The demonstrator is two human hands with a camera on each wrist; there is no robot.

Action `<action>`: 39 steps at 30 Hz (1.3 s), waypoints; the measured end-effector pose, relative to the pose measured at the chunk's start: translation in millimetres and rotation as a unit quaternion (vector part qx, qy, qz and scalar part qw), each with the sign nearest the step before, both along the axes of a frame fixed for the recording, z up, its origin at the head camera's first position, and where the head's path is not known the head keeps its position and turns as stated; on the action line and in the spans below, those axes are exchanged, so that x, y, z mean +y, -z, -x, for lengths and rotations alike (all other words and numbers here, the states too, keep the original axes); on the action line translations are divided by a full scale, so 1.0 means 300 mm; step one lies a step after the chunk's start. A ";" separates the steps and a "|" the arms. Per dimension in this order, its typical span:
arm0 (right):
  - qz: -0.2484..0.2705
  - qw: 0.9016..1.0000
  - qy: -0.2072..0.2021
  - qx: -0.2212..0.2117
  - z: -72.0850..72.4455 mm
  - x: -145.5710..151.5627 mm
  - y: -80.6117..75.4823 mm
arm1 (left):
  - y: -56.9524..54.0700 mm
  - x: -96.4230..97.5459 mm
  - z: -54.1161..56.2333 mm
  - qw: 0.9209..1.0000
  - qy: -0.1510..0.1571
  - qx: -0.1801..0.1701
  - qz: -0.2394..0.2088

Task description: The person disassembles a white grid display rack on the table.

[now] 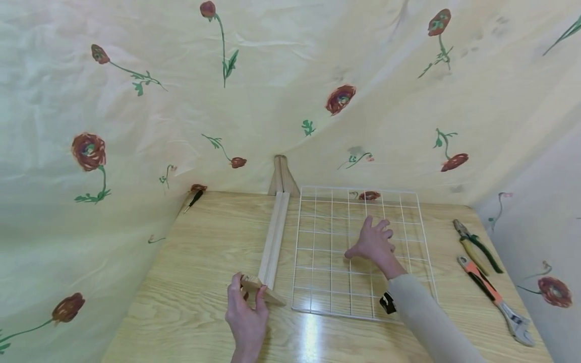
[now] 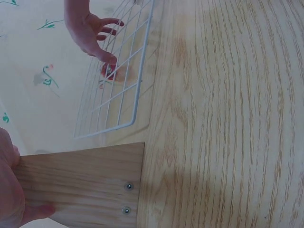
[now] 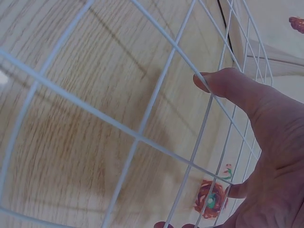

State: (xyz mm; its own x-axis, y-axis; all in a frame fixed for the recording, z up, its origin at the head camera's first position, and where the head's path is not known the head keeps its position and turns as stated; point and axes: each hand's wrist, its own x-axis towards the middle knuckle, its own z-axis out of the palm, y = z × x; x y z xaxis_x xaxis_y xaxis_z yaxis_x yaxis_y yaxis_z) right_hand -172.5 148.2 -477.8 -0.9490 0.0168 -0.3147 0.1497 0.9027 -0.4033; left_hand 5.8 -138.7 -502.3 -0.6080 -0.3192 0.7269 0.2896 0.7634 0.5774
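In the head view my left hand (image 1: 247,312) grips the near end plate of a wooden stand, thumb on one side and fingers on the other. This wooden plate (image 2: 85,183) shows two screw heads in the left wrist view. From it a long pale wooden bar (image 1: 275,237) runs back to a tapered wooden end piece (image 1: 283,176) by the wall. My right hand (image 1: 374,243) is at the middle of a white wire grid (image 1: 331,247), its fingers spread and thumb (image 3: 232,85) against the wires. Whether its fingertips hook the wires, I cannot tell.
Pliers (image 1: 476,247) and an adjustable wrench (image 1: 495,300) lie at the table's right side. A small screwdriver (image 1: 194,200) is at the far left corner. Some black object (image 1: 387,303) shows through the grid near my right sleeve. Flower-printed fabric (image 1: 281,101) hangs around the wooden table (image 1: 181,302).
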 end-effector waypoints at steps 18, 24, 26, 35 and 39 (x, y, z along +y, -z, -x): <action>-0.026 0.998 -0.017 -0.048 0.039 -0.006 0.047 | 0.006 -0.002 0.011 1.000 -0.010 0.025 0.014; -0.030 0.998 -0.028 -0.051 0.043 -0.003 0.058 | 0.009 -0.003 0.009 1.000 -0.008 0.018 0.009; -0.030 0.998 -0.029 -0.053 0.043 -0.003 0.062 | 0.009 -0.003 0.006 1.000 -0.007 0.010 0.004; -0.025 0.997 -0.034 -0.064 0.060 0.001 0.081 | 0.014 -0.003 0.007 1.000 -0.012 0.010 0.006; -0.025 0.997 -0.041 -0.065 0.062 -0.001 0.081 | 0.010 -0.004 0.009 1.000 -0.012 0.017 0.013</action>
